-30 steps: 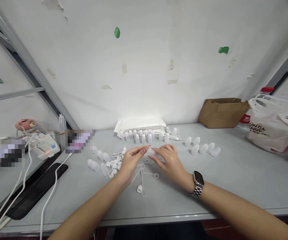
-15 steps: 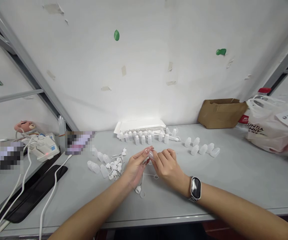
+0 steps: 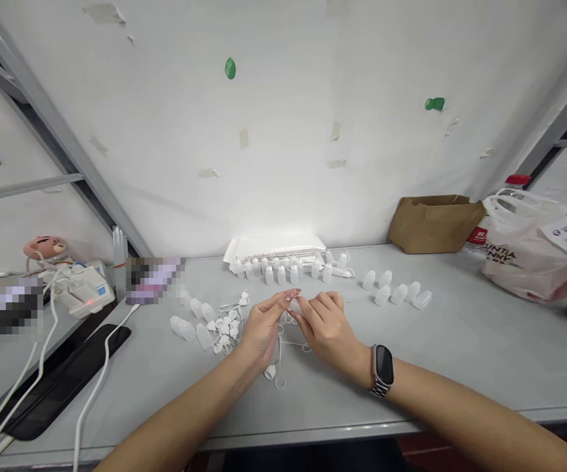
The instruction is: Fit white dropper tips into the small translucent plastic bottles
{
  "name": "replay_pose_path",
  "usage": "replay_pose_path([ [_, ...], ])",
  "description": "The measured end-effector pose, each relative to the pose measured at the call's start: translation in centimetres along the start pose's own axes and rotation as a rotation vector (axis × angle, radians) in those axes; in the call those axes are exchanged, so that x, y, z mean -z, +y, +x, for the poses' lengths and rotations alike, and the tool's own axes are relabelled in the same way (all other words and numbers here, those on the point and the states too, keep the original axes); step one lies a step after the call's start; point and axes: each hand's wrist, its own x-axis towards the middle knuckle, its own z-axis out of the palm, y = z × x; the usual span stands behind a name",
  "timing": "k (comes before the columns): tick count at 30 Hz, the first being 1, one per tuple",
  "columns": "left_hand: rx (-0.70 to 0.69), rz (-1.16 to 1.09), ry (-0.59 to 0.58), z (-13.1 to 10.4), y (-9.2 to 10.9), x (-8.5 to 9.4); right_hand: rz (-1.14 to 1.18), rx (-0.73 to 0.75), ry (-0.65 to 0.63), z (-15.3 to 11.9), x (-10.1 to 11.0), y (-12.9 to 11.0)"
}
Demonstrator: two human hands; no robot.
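Note:
A small translucent plastic bottle (image 3: 297, 306) is held between my hands, lying tilted, with most of it covered by fingers. My right hand (image 3: 326, 322) is closed around its body. My left hand (image 3: 262, 326) pinches at its other end with thumb and fingertips; what exactly is under them is hidden. White straps and rings hang just below the fingers. On the table beneath lies a white cap (image 3: 270, 372) with a strap and ring. Left of my left hand is a pile of white strapped caps (image 3: 225, 330), with several uncapped bottles (image 3: 204, 336) beside it.
Capped bottles (image 3: 280, 274) stand in rows before a white tray (image 3: 278, 244) at the wall. More bottles (image 3: 399, 294) sit at right. Farther right are a cardboard box (image 3: 435, 226) and a plastic bag (image 3: 524, 255). Cables and a black power bank-like slab (image 3: 74, 380) lie left.
My left thumb and fingertips have shifted over the end of the bottle, and a ring and strap now show below them. The whole view has moved slightly.

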Motion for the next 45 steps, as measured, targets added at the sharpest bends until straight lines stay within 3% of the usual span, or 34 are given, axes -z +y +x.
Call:
replay_pose_path([
  [2, -0.025, 0.023, -0.031, 0.0, 0.2, -0.1, 0.265, -0.17, -0.075, 0.5, 0.3, 0.1],
  [5, -0.023, 0.045, -0.105, 0.0, 0.6, -0.2, 0.833, -0.454, -0.337, 1.5, 0.9, 0.7],
  [8, -0.014, 0.06, -0.075, 0.2, 0.9, -0.2, 1.224, -0.591, -0.514, 2.1, 1.0, 1.5],
  [10, -0.047, 0.074, 0.017, 0.4, 0.8, -0.1, 1.234, -0.642, -0.493, 2.2, 0.8, 1.5],
  [13, -0.106, 0.068, 0.123, 0.6, 0.4, 0.1, 0.985, -0.69, -0.319, 1.7, 0.4, 1.1],
  [15, -0.11, 0.043, 0.127, 0.5, 0.3, 0.1, 0.827, -0.668, -0.187, 1.3, 0.3, 0.7],
  [17, -0.099, 0.03, 0.092, 0.3, 0.2, 0.1, 0.794, -0.642, -0.136, 1.0, 0.3, 0.4],
  [29, -0.09, 0.061, -0.05, 0.2, 0.8, -0.1, 1.888, -0.93, -0.453, 1.3, -0.2, 1.4],
  [33, -0.069, -0.005, 0.02, 0.4, 0.6, 0.2, 1.748, -0.882, -0.398, 1.5, -0.2, 1.1],
  [38, 0.033, -0.051, -0.089, 0.0, 1.1, 0.1, 1.432, -0.777, -0.281, 1.8, 0.7, 0.3],
  [45, -0.011, -0.141, -0.062, -0.1, 1.0, 0.3, 1.376, -0.749, -0.262, 1.6, 1.5, -0.3],
])
